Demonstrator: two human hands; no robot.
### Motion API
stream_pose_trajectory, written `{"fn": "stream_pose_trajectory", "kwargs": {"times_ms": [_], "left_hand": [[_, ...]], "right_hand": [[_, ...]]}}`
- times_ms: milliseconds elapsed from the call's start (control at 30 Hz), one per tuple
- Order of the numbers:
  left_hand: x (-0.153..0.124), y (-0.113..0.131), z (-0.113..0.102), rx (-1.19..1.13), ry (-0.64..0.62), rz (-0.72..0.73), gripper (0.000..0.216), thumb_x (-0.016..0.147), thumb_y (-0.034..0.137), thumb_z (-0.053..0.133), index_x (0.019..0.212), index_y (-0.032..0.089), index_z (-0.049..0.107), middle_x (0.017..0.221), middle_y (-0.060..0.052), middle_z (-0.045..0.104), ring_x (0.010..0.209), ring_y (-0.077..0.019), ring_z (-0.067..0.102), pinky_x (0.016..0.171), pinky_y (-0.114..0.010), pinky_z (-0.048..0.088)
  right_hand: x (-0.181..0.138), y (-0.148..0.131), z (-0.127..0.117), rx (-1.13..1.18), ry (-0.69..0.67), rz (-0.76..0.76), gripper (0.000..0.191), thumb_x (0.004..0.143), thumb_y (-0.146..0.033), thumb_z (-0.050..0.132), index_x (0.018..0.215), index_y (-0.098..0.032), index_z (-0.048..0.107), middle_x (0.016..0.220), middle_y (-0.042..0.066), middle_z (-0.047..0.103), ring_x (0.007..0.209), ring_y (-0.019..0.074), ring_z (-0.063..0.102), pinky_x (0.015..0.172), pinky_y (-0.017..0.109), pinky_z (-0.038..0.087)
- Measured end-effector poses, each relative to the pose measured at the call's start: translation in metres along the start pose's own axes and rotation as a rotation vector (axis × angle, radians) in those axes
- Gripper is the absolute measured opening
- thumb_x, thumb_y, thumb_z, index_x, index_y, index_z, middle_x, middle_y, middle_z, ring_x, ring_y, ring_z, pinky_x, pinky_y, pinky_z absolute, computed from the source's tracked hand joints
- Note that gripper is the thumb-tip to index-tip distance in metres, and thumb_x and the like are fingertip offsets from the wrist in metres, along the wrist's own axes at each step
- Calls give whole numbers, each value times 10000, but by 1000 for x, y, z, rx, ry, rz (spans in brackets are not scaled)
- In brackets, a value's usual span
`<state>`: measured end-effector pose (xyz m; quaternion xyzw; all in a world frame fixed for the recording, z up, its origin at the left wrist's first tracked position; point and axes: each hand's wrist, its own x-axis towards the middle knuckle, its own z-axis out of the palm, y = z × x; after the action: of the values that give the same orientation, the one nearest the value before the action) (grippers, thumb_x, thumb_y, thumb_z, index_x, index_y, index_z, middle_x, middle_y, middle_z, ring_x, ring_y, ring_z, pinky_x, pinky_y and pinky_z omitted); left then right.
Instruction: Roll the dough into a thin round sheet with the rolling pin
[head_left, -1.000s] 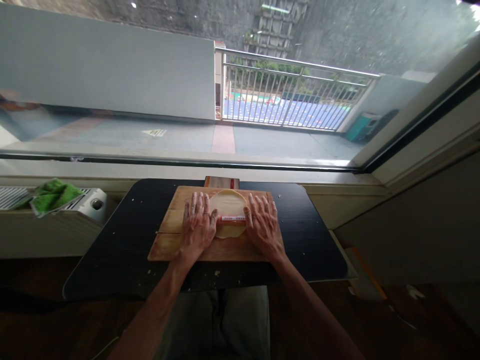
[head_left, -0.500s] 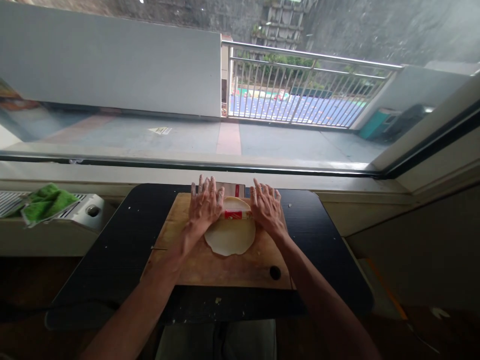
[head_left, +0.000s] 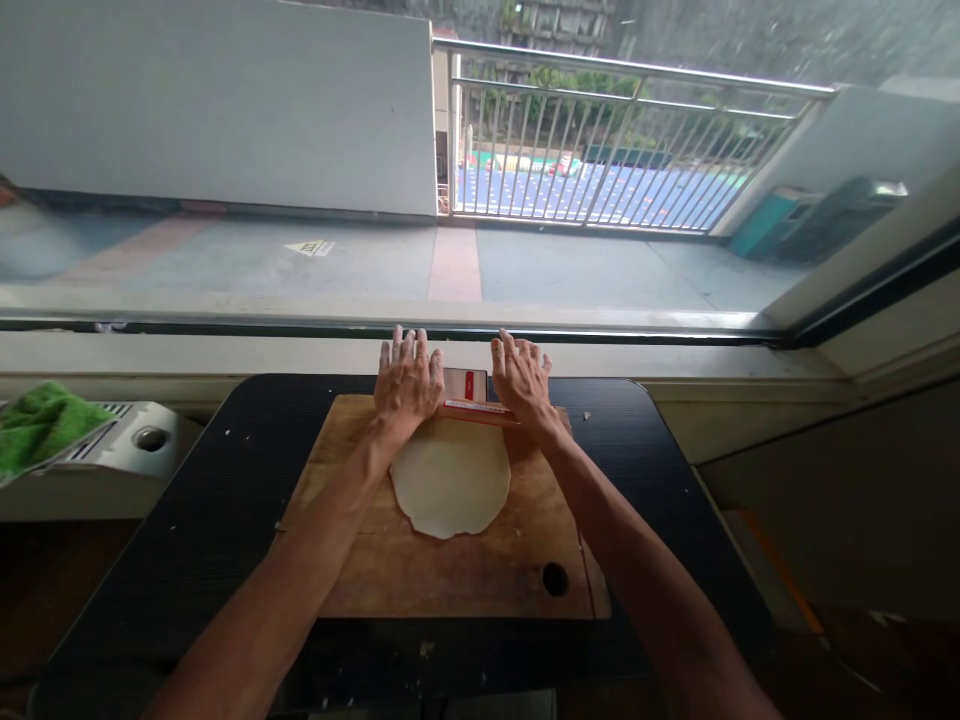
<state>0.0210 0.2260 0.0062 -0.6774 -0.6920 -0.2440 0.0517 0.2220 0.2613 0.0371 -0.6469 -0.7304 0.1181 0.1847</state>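
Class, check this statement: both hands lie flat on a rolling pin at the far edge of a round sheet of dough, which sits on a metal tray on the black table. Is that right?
Not quite. In the head view the dough lies on a wooden cutting board, not a metal tray. The rest holds: the left hand and right hand lie flat on the rolling pin at the dough's far edge, on the black table.

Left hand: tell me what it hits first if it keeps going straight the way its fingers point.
The left hand lies flat on the rolling pin, fingers pointing away toward the window. Straight on, it would probably meet the pale window sill first; depth is unclear.
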Motion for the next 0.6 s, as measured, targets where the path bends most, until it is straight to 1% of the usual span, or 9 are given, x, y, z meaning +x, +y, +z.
{"fn": "stream_pose_trajectory", "kwargs": {"times_ms": [67, 133, 200, 233, 300, 400, 467, 533, 600], "left_hand": [[0, 1, 0, 43, -63, -3, 728, 1117, 386, 333, 1713, -31, 380, 1783, -278, 414, 1742, -374, 260, 1420, -589, 238], [-1, 0, 0, 61, -113, -8, 739, 1103, 369, 348, 1735, -15, 344, 1811, -265, 367, 1749, -368, 239, 1423, -588, 225], [-4, -2, 1, 57, -151, -6, 757, 1088, 351, 358, 1739, -34, 321, 1820, -279, 334, 1754, -377, 216, 1424, -602, 208], [-5, -3, 1, 49, -164, 0, 765, 1082, 349, 361, 1740, -38, 314, 1822, -283, 325, 1755, -381, 210, 1423, -612, 200], [-11, -3, 0, 28, -172, 14, 773, 1077, 357, 365, 1748, -23, 313, 1823, -276, 326, 1754, -380, 216, 1423, -629, 188], [-24, -2, -6, 10, -161, 3, 762, 1077, 361, 370, 1746, -3, 340, 1817, -268, 348, 1748, -371, 248, 1426, -625, 181], [-38, 1, -13, 7, -146, -22, 752, 1077, 344, 367, 1739, -11, 351, 1817, -274, 347, 1746, -372, 256, 1427, -623, 188], [-56, 5, -21, -9, -121, -35, 741, 1082, 333, 356, 1740, -7, 352, 1822, -268, 340, 1748, -375, 248, 1424, -627, 206], [-77, 8, -30, -30, -87, -32, 723, 1097, 339, 334, 1738, 6, 366, 1826, -261, 339, 1743, -383, 261, 1414, -629, 246]], "right_hand": [[0, 0, 1, 15, 27, 0, 693, 1199, -549, 154, 1731, -239, 471, 1691, 181, 560, 1574, 392, 465, 1318, 696, 254], [-1, -1, 0, 17, 96, -41, 673, 1202, -524, 166, 1706, -232, 503, 1647, 180, 596, 1545, 380, 487, 1321, 682, 254], [-3, -1, 0, 14, 140, -83, 656, 1203, -505, 181, 1691, -227, 519, 1623, 178, 614, 1538, 373, 488, 1329, 680, 241], [-5, 0, 1, 14, 140, -96, 651, 1203, -502, 186, 1694, -229, 515, 1627, 177, 611, 1551, 373, 475, 1333, 687, 228], [-9, 0, 2, 16, 108, -114, 651, 1204, -512, 190, 1721, -242, 481, 1665, 171, 583, 1606, 374, 416, 1345, 708, 190], [-21, 2, 4, 14, 13, -153, 655, 1208, -540, 190, 1781, -284, 378, 1767, 150, 480, 1708, 365, 271, 1357, 746, 124], [-33, 2, 5, -6, -71, -185, 652, 1211, -534, 198, 1814, -305, 294, 1833, 138, 384, 1744, 362, 195, 1354, 772, 107], [-50, 1, 5, -45, -135, -208, 661, 1211, -524, 230, 1831, -294, 241, 1876, 140, 292, 1759, 370, 150, 1355, 779, 109], [-71, -2, 3, -96, -146, -225, 683, 1206, -524, 282, 1834, -259, 237, 1891, 142, 243, 1765, 367, 134, 1374, 750, 108]]}}
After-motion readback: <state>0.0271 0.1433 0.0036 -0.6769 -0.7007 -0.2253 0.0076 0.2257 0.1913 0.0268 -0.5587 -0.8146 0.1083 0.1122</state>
